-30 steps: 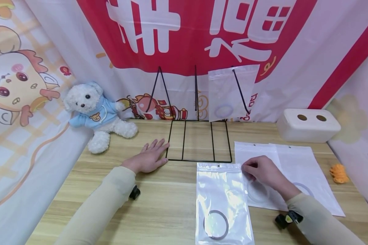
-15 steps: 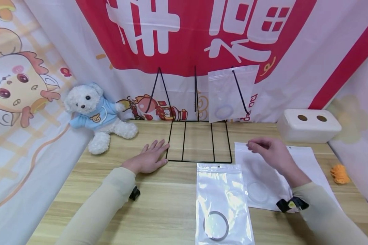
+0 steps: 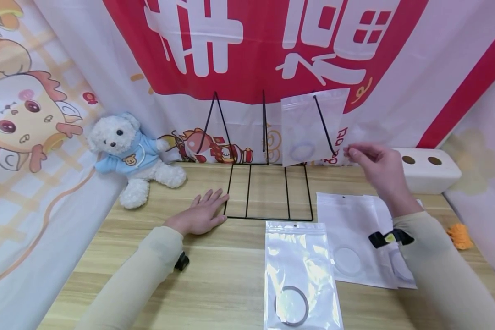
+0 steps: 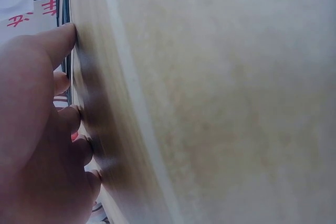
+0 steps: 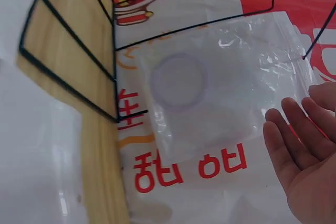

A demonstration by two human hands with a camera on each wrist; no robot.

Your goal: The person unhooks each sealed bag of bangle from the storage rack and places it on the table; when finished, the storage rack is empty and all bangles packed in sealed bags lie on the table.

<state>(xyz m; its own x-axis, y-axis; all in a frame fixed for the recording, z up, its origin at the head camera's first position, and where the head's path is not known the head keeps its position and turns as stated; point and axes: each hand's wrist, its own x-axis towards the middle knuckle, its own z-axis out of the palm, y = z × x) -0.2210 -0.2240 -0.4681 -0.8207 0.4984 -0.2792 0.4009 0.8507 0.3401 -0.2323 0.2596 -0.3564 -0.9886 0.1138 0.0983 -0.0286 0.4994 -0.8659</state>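
Observation:
My left hand (image 3: 202, 213) lies with fingers spread on the table, fingertips at the left rail of a black wire display rack (image 3: 247, 192). In the left wrist view, the fingertips (image 4: 67, 119) rest on the wood. A clear zip bag (image 3: 297, 128) with a pale ring inside hangs from the rack's right hook. Beside that bag is my right hand (image 3: 377, 172), raised, its fingers loosely bent and nothing seen in them. The right wrist view has these fingers (image 5: 302, 150) near the top edge of the hanging bag (image 5: 231, 77).
A zip bag (image 3: 297, 261) with a dark ring lies in front of the rack. Right of it, two more bags, one nearer (image 3: 346, 238), partly overlap under my right forearm. A white box (image 3: 433, 172), an orange bundle (image 3: 459, 237) and a plush bear (image 3: 132, 156) stand around.
My right hand has moved up and away from the bags on the table toward the hanging bag. The left hand has not moved.

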